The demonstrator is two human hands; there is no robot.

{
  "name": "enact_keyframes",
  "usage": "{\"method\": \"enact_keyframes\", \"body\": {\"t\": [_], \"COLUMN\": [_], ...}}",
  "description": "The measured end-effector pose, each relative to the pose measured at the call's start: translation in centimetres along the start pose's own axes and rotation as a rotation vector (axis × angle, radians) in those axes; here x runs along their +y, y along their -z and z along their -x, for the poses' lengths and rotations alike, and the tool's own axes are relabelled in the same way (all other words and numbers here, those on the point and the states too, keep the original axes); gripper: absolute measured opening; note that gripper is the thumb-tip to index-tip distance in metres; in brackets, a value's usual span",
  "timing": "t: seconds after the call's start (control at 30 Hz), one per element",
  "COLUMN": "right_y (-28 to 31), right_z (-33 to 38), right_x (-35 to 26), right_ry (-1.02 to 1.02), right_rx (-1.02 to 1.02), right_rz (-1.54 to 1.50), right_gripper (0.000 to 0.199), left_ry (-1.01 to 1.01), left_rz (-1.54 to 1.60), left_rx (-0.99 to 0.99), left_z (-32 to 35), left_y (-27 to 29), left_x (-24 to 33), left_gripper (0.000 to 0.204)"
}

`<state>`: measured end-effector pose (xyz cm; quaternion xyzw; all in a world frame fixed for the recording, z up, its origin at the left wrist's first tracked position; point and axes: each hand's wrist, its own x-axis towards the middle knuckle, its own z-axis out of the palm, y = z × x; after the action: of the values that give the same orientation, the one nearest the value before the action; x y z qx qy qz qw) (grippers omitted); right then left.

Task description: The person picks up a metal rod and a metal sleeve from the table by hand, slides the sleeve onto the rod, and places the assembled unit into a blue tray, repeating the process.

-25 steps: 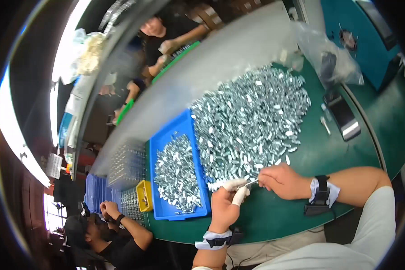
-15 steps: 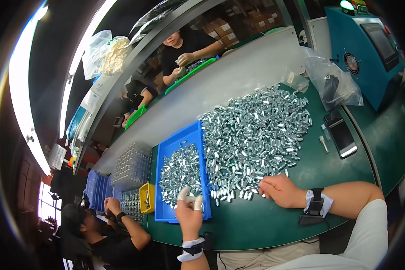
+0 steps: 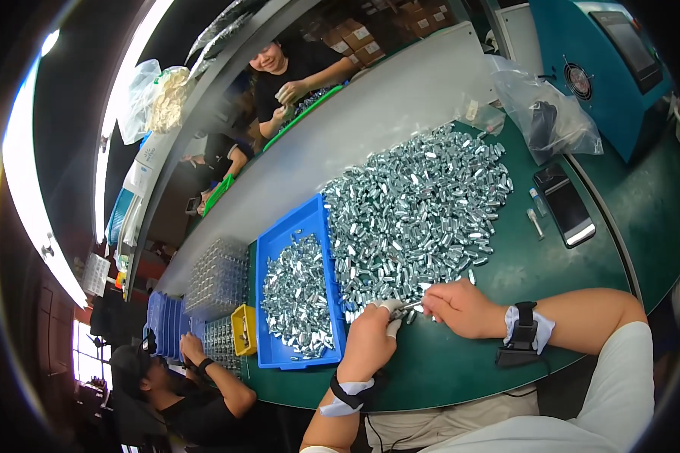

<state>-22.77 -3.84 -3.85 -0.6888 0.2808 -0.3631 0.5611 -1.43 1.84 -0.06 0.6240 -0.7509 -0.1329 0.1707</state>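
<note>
A big heap of small shiny metal parts (image 3: pixel 419 208) covers the middle of the green table (image 3: pixel 551 272). My left hand (image 3: pixel 370 340), with white finger covers, pinches one small metal part (image 3: pixel 406 307) at the heap's near edge. My right hand (image 3: pixel 461 308) meets it fingertip to fingertip and grips the same part. A blue tray (image 3: pixel 268 302) with a smaller pile of the same parts lies just left of my left hand. Both wrists wear a strap.
A phone (image 3: pixel 565 204), a small vial (image 3: pixel 538 201) and a clear plastic bag (image 3: pixel 548 113) lie at the right, before a blue machine (image 3: pixel 608 60). A small yellow bin (image 3: pixel 243 330) and clear compartment trays (image 3: pixel 217 275) stand left of the blue tray. Other people work at the left and behind the grey divider.
My left hand was over the blue tray half a second ago; it has come back right to the heap's edge and joined my right hand on a part. The view has shifted slightly.
</note>
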Motion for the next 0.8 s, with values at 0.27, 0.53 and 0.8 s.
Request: {"method": "enact_keyframes", "body": {"t": [0.27, 0.53, 0.8], "right_y": [0.3, 0.1, 0.2], "right_z": [-1.0, -1.9, -1.1], "right_x": [-0.5, 0.4, -0.4], "right_ry": [-0.075, -0.114, 0.028], "right_rx": [0.033, -0.009, -0.008], "right_rz": [-0.068, -0.088, 0.088], "right_gripper": [0.027, 0.031, 0.026], "left_ry": [0.031, 0.282, -0.03], "left_rz": [0.181, 0.875, 0.508], "left_rx": [0.153, 0.177, 0.016], "left_z": [-1.4, -1.3, -0.9], "left_y": [0.7, -0.2, 1.4], "left_x": [-1.1, -1.2, 0.7], "left_gripper": [0.033, 0.024, 0.025]}}
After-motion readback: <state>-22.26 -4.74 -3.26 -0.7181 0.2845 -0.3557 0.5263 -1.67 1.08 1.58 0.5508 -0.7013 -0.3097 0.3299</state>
